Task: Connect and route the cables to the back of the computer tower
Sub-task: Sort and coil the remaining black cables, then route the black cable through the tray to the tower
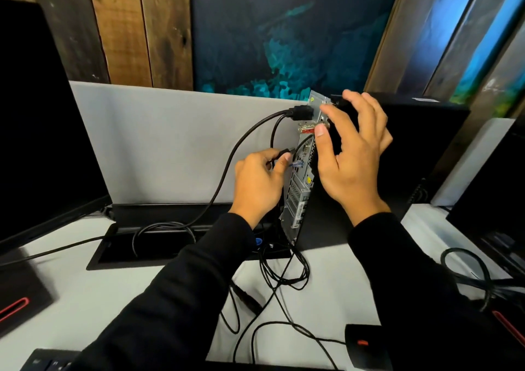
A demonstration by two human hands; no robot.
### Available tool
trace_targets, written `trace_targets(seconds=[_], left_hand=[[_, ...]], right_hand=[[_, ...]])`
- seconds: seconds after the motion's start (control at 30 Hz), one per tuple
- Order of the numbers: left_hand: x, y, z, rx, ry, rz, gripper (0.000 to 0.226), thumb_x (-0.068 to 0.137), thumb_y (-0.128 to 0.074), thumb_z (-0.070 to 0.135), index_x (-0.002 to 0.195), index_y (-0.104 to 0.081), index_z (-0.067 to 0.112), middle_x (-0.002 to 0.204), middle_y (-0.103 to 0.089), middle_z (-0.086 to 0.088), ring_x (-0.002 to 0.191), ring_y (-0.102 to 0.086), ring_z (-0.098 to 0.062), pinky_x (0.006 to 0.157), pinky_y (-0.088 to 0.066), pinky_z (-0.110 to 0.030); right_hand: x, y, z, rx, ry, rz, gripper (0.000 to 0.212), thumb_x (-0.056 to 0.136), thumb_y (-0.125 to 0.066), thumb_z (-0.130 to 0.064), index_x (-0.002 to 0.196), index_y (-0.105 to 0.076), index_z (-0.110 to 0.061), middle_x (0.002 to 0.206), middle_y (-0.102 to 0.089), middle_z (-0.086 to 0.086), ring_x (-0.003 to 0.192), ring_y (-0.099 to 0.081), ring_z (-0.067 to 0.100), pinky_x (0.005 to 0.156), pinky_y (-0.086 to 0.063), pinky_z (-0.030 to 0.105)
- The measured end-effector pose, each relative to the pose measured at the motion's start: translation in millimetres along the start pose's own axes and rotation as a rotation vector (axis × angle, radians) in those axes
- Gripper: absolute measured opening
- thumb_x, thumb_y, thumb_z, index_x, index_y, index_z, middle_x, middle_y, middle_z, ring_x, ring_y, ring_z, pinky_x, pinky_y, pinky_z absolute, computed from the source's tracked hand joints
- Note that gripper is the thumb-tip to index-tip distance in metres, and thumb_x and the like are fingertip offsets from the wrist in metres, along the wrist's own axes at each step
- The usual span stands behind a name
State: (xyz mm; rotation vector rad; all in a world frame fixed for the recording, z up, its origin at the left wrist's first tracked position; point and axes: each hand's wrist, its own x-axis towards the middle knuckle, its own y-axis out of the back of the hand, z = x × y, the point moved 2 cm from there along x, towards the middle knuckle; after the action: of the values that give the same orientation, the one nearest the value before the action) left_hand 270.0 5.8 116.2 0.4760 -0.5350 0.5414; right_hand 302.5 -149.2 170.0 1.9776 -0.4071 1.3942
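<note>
Now the left hand pinches a cable plug beside the tower's rear panel; right hand, released at three o'clock, steadies it. Next: align, push in.

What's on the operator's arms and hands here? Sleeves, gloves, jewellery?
Both arms wear long black sleeves, plain and unmarked, ending at the wrists. The left hand and right hand are bare: no gloves, and no rings or watch visible.
</note>
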Motion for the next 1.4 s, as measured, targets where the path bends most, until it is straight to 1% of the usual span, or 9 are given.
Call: trace_targets(seconds=[0.1, 0.23, 0.37, 0.57, 0.7, 0.83, 1.1, 1.23, 1.4], left_hand=[[9, -8, -6, 0.172, -0.034, -0.055, 0.024, 0.102, -0.056, 0.029, 0.093, -0.076, 0.019, 0.076, -0.068, 0.001, 0.075, -0.063, -0.019, 0.065, -0.046, -0.031], [14, -13, -14, 0.261, 0.017, -0.079, 0.02, 0.102, -0.058, 0.026, 0.108, -0.077, 0.021, 0.097, -0.058, -0.008, 0.091, -0.04, -0.01, 0.073, -0.029, -0.018], [18, -12, -14, 0.23, 0.089, -0.097, 0.018, 0.099, -0.064, 0.027, 0.11, -0.078, 0.023, 0.106, -0.069, -0.003, 0.108, -0.055, -0.016, 0.096, -0.045, -0.027], [40, 0, 0, 0.351, 0.174, -0.416, 0.023, 0.103, -0.057, 0.022, 0.09, -0.076, 0.017, 0.071, -0.059, 0.001, 0.068, -0.052, -0.015, 0.052, -0.039, -0.021], [44, -4, 3, 0.395, 0.152, -0.476, 0.039, 0.104, -0.054, 0.017, 0.066, -0.058, 0.024, 0.065, -0.053, 0.002, 0.063, -0.049, -0.014, 0.052, -0.036, -0.019], [43, -4, 2, 0.342, 0.117, -0.432, 0.029, 0.104, -0.055, 0.016, 0.078, -0.068, 0.017, 0.065, -0.057, 0.002, 0.064, -0.05, -0.009, 0.049, -0.033, -0.003], [42, -4, 1, 0.33, 0.085, -0.411, 0.03, 0.102, -0.06, 0.023, 0.082, -0.072, 0.003, 0.066, -0.061, -0.013, 0.066, -0.054, -0.026, 0.069, -0.042, -0.022], [45, 0, 9, 0.303, 0.244, -0.49, 0.044, 0.101, -0.062, 0.027, 0.06, -0.055, 0.013, 0.043, -0.035, 0.01, 0.043, -0.034, -0.007, 0.047, -0.032, -0.015], [49, -6, 16, 0.235, 0.388, -0.539, 0.031, 0.101, -0.063, 0.023, 0.073, -0.063, 0.01, 0.037, -0.033, 0.012, 0.038, -0.031, -0.009, 0.046, -0.027, -0.02]], right_hand=[[-1, 0, 2, -0.012, 0.007, -0.002, 0.032, 0.1, -0.058, -0.034, 0.129, -0.067, -0.026, 0.153, -0.047, 0.003, 0.148, -0.032, 0.027, 0.109, -0.029, 0.057], [-3, -1, 4, -0.014, 0.014, 0.0, 0.033, 0.099, -0.059, -0.036, 0.13, -0.067, -0.026, 0.154, -0.046, 0.003, 0.149, -0.032, 0.027, 0.11, -0.029, 0.055], [-3, -1, 5, -0.011, 0.015, 0.001, 0.033, 0.098, -0.06, -0.036, 0.129, -0.067, -0.027, 0.154, -0.047, 0.002, 0.149, -0.032, 0.027, 0.109, -0.029, 0.054], [-2, -2, 7, -0.009, 0.019, 0.005, 0.033, 0.098, -0.06, -0.037, 0.129, -0.067, -0.028, 0.155, -0.046, 0.001, 0.149, -0.032, 0.026, 0.109, -0.029, 0.054], [-3, -2, 6, 0.004, 0.02, 0.012, 0.033, 0.098, -0.06, -0.036, 0.128, -0.068, -0.028, 0.155, -0.046, 0.002, 0.15, -0.032, 0.026, 0.108, -0.029, 0.054], [-3, -3, 7, 0.005, 0.016, 0.013, 0.033, 0.097, -0.06, -0.036, 0.128, -0.068, -0.028, 0.155, -0.046, 0.001, 0.15, -0.031, 0.026, 0.109, -0.029, 0.052], [-4, -6, 5, 0.021, 0.009, 0.038, 0.031, 0.095, -0.062, -0.033, 0.124, -0.07, -0.027, 0.154, -0.047, 0.003, 0.15, -0.032, 0.027, 0.109, -0.029, 0.053], [-5, -8, 1, 0.041, -0.01, 0.055, 0.026, 0.094, -0.064, -0.031, 0.118, -0.071, -0.026, 0.153, -0.048, 0.003, 0.15, -0.032, 0.028, 0.108, -0.029, 0.053], [-5, -10, 1, 0.064, -0.034, 0.05, 0.022, 0.091, -0.066, -0.032, 0.11, -0.073, -0.025, 0.154, -0.046, 0.003, 0.151, -0.029, 0.027, 0.109, -0.029, 0.05]])
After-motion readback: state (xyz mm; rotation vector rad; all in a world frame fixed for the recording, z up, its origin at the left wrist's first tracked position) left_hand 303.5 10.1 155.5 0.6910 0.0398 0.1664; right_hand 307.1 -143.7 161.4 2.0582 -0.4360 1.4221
